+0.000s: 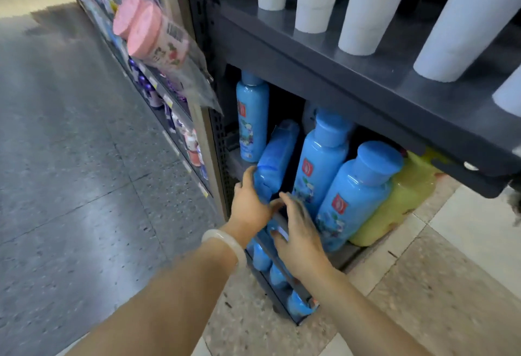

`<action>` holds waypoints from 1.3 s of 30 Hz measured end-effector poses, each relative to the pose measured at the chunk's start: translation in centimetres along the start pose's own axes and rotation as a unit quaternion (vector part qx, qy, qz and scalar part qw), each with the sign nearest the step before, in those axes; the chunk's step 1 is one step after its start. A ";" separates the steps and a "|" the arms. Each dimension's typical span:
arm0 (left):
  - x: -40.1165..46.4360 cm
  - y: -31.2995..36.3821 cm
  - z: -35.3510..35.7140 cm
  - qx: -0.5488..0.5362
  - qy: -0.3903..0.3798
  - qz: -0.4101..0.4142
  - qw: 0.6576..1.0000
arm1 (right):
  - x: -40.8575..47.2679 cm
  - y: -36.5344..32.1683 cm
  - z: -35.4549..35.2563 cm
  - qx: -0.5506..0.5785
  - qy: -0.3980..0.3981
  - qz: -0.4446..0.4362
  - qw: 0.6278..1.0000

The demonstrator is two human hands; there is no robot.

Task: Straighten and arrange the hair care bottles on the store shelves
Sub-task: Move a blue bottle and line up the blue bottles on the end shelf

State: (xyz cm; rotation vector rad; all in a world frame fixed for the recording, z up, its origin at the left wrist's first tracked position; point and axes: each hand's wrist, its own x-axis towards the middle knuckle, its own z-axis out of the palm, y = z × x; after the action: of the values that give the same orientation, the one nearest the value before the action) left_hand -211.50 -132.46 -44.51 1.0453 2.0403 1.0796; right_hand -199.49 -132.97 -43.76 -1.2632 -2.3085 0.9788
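My left hand [249, 203], with a pale bangle at the wrist, grips the lower part of a blurred blue bottle [277, 155] that leans in the gap on the middle shelf. My right hand [298, 231] touches the same bottle's base from the right, fingers spread. To the right stand two blue bottles [321, 164] [355, 195] with red logos, then a yellow-green bottle [400, 197]. Another blue bottle [252, 118] stands upright at the far left, further back. Several blue caps [277, 274] show on the shelf below.
The dark shelf board [324, 68] above carries a row of white bottles [369, 9]. A hanging bag with pink-lidded jars [146, 28] juts out at the upright's left. Grey aisle floor [70, 158] spreads left; beige tiles lie at the right.
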 end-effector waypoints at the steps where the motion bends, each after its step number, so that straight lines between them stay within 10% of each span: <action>1: 0.3 -0.4 0.4 0.000 0.013 0.009 1.000 | 0.2 0.1 0.3 0.000 -0.004 0.001 1.000; 9: 1.5 1.0 -4.3 0.053 0.037 0.048 0.997 | 2.2 -0.9 3.4 0.005 0.030 -0.046 0.998; 19: 4.5 6.5 -12.6 0.040 -0.015 0.223 0.974 | 9.4 -8.3 1.9 0.121 0.272 0.045 0.954; 30: 6.4 0.6 -7.8 -0.011 -0.203 0.240 0.949 | 11.2 -8.2 -0.9 0.122 0.324 0.199 0.917; 35: 6.7 0.1 -3.9 -0.118 -0.156 0.159 0.968 | 10.6 -7.7 -0.4 0.099 0.296 0.220 0.924; 39: 6.8 -0.8 -1.8 0.012 -0.062 0.171 0.983 | 10.3 -6.2 1.3 0.097 0.278 0.235 0.926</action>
State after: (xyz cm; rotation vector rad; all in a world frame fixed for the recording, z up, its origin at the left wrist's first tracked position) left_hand -216.72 -127.69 -45.28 1.4757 1.8213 1.1252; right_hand -209.68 -127.27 -40.66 -1.7715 -1.4748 0.8142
